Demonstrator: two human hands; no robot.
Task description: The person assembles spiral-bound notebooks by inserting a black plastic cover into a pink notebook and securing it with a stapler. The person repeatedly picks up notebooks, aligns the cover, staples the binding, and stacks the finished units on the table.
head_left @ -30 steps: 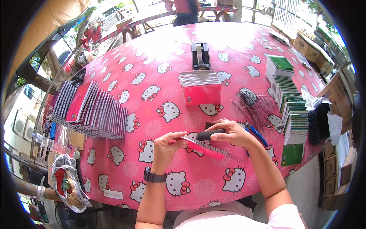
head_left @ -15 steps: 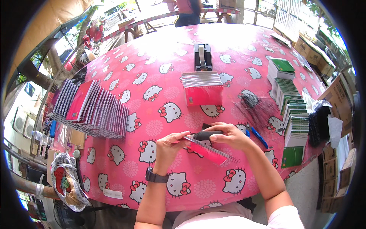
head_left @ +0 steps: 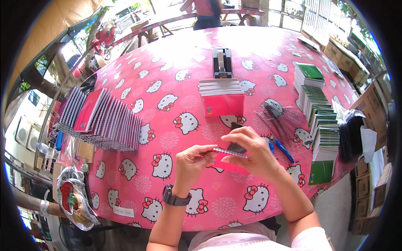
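Note:
A small red-covered notebook [head_left: 232, 166] with a wire coil along its upper edge is held over the table. My left hand [head_left: 195, 161] pinches its left end between thumb and fingers. Over the right end of the coil, my right hand [head_left: 253, 152] has its thumb and forefinger apart, the thumb by the red cover. A dark object [head_left: 237, 147] shows beyond the coil, partly covered by my right fingers; whether they touch it I cannot tell. Farther off stands a stack of red notebooks [head_left: 224, 104].
Coil-bound notebooks [head_left: 104, 119] are piled at left. Green-covered books [head_left: 321, 171] run down the right side. Loose dark coils [head_left: 279, 115] and blue-handled pliers [head_left: 284, 151] lie right of my hands. A tape dispenser [head_left: 222, 69] stands at the back, and a person [head_left: 207, 16] is beyond.
My right hand has moved off the black cylinder it gripped and spread its fingers over the coil. The notebook is more level, and the loose coil tail at its right end is out of sight.

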